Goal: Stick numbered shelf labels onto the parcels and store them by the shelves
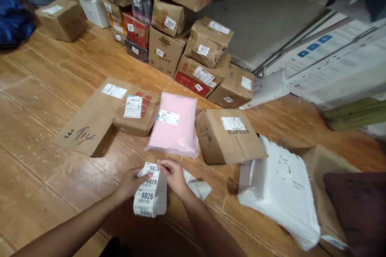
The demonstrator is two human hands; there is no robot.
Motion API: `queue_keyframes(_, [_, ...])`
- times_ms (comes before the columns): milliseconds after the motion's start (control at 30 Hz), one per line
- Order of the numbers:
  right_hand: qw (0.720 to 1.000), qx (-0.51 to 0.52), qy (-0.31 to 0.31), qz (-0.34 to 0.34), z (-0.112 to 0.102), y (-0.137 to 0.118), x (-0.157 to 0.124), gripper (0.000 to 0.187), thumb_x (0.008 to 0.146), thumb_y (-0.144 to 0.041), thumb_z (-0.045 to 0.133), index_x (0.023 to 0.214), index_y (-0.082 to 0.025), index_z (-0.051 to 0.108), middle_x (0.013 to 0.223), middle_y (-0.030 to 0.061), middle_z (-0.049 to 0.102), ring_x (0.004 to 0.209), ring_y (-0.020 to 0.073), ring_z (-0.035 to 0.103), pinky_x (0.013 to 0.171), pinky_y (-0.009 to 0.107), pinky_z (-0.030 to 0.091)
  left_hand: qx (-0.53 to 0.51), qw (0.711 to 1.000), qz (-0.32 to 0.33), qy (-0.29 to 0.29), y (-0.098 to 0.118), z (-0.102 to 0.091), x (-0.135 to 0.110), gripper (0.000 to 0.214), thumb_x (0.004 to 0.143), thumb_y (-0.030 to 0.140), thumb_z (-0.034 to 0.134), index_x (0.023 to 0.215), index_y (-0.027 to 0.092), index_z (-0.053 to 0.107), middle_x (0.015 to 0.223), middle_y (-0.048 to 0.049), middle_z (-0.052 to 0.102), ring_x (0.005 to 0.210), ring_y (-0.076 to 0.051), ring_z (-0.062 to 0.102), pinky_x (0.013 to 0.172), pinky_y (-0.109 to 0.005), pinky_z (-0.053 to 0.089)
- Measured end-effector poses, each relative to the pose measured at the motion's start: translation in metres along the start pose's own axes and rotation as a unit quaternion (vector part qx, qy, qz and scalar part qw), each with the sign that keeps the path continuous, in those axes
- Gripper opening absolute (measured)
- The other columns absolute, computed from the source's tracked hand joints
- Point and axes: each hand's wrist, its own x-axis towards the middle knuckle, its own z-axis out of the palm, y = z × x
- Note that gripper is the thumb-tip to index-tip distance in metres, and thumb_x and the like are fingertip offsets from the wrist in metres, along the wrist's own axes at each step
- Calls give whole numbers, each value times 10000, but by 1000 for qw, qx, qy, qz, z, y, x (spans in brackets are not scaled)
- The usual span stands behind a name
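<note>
A strip of white numbered labels point(150, 192) reading 6024, 6025, 6026 hangs between my hands low in the middle. My left hand point(132, 182) grips the strip from the left side. My right hand point(173, 174) pinches the top label, 6024, at its upper right corner. Just beyond my hands on the wooden floor lies a pink mailer bag point(175, 125) with a white shipping label. A brown box point(227, 135) sits to its right and a taped brown parcel point(137, 111) to its left.
A flat cardboard sheet point(90, 122) marked "14+" lies at left. A white poly bag point(280, 192) rests at right. Stacked numbered boxes point(181, 20) stand against the back wall. Loose white backing paper point(197, 186) lies by my right wrist.
</note>
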Motion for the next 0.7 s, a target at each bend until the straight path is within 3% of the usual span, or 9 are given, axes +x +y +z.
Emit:
queue_keyframes(200, [998, 7, 65, 4, -6, 11, 5, 146, 798, -321, 660, 803, -195, 735, 790, 49, 724, 712, 176, 655, 658, 286, 507, 16, 1000, -8, -7, 2, 8, 6, 496, 583, 535, 800, 823, 115, 689, 694, -40, 720, 586, -158, 612, 548, -249, 446])
queue_keyframes(400, [973, 82, 214, 28, -33, 12, 22, 293, 719, -445, 714, 814, -167, 716, 740, 53, 733, 630, 174, 633, 573, 293, 513, 47, 997, -23, -50, -11, 11, -2, 438, 598, 519, 801, 735, 127, 663, 656, -35, 711, 574, -164, 622, 534, -249, 448])
queue_keyframes(533, [975, 86, 203, 23, -49, 6, 32, 270, 684, -417, 744, 785, -167, 725, 720, 42, 734, 611, 158, 618, 604, 302, 512, 41, 995, -52, -69, -24, 13, -9, 469, 596, 523, 809, 799, 118, 687, 732, -66, 743, 626, -193, 664, 569, -270, 483])
queue_keyframes(700, [975, 86, 204, 29, -54, 6, 34, 275, 665, -417, 751, 771, -165, 724, 699, 42, 725, 608, 162, 612, 610, 310, 502, 44, 995, -53, -75, -28, 14, -9, 470, 598, 522, 813, 803, 115, 698, 751, -70, 746, 647, -194, 671, 579, -268, 490])
